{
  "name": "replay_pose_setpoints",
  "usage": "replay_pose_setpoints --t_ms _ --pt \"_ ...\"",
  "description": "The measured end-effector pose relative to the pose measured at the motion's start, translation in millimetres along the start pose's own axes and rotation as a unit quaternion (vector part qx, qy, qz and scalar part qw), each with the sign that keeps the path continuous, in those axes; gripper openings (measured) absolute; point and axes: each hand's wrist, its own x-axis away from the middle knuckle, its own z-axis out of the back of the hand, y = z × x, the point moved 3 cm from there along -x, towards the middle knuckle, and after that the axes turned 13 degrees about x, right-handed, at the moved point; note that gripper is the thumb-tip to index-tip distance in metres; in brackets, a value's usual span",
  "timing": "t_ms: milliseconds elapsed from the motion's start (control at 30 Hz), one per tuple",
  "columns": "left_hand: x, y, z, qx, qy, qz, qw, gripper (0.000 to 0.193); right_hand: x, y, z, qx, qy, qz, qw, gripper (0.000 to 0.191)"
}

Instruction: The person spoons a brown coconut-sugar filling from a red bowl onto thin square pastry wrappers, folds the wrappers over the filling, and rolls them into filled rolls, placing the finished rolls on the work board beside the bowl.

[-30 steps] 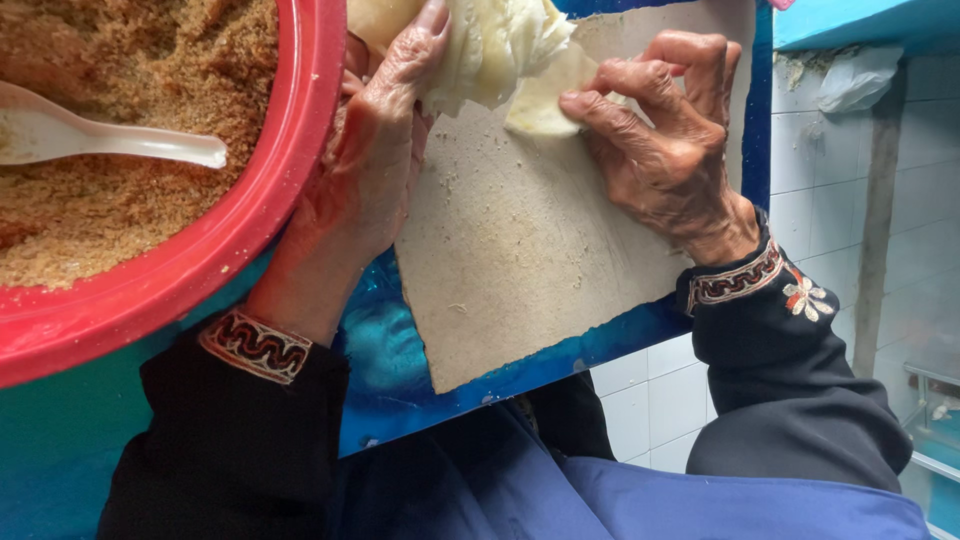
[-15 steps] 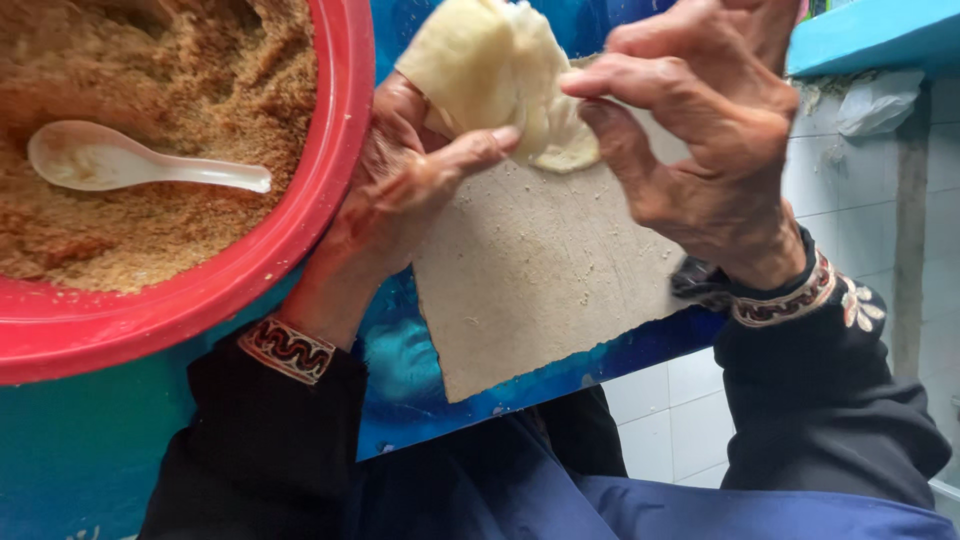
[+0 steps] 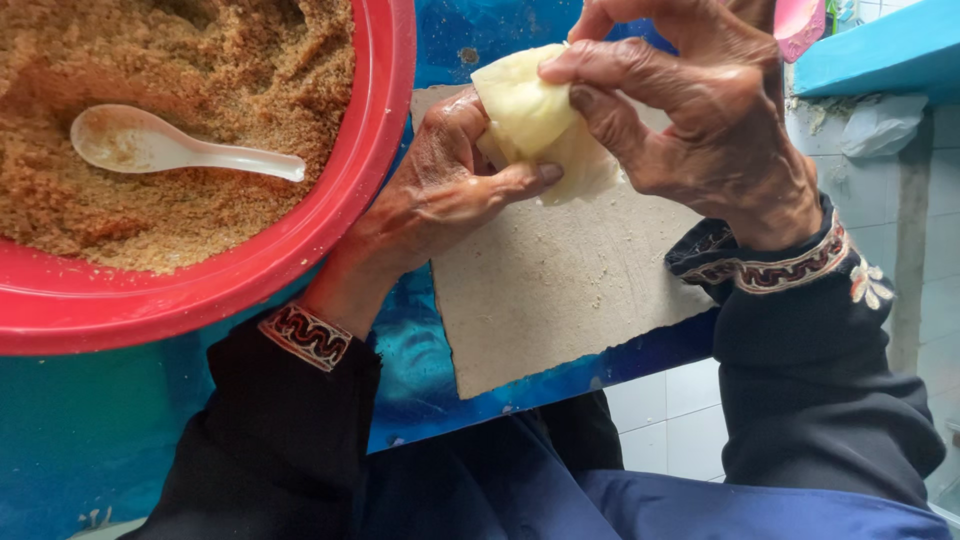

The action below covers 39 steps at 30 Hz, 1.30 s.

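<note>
Dough wrapper (image 3: 530, 115): pale yellow, smooth, soft, slightly moist sheen. Board (image 3: 560, 290) under it: grey-beige, matt, rough, like pressed cardboard. Basin (image 3: 330, 235) left of board: red glossy plastic. Filling (image 3: 200, 200) in it: brown, coarse, crumbly. Spoon (image 3: 170, 145): white, glossy. Desk (image 3: 70, 430): blue, shiny.

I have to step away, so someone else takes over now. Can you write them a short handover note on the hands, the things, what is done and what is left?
Left hand: cups the pale wrapper from below, thumb across its front.
Right hand: fingers pinch the wrapper's top fold.
Wrapper: lifted just above the board, already folded into a bundle; whether there is filling inside cannot be seen.
Red bowl: beside the left hand, holds brown crumbly filling, with a white spoon lying in it.
Done: the wrapper is mostly folded.
Left: probably closing the last fold and setting the bundle down.
</note>
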Motion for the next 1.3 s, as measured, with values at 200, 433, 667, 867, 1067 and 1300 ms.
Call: replay_pose_setpoints --t_ms 200,433,667,867,1067,1300 --pt "1.3 -1.8 0.3 -0.012 0.001 0.018 1.0 0.049 1.5 5.9 -0.1 -0.048 -0.009 -0.006 0.999 0.024" --pt "-0.6 3.6 -3.2 0.157 -0.045 -0.003 0.987 0.052 -6.2 -0.3 16.1 -0.053 -0.02 -0.019 0.998 0.019" --pt "0.8 2.6 0.2 0.093 -0.023 0.045 0.994 0.049 -8.4 -16.3 6.4 -0.015 0.019 0.011 1.0 0.023" --pt "-2.7 4.1 -5.2 0.015 -0.021 0.04 0.999 0.052 5.2 11.5 -4.0 -0.114 0.032 -0.038 0.992 0.012" --pt "-2.6 13.9 -7.0 0.098 -0.061 0.019 0.993 0.049 28.3 25.7 3.4 -0.328 0.038 -0.255 0.909 0.029" --pt "-1.7 17.1 -3.4 0.078 -0.003 0.042 0.996 0.047 78.5 39.8 -18.4 -0.605 0.02 -0.423 0.675 0.027"
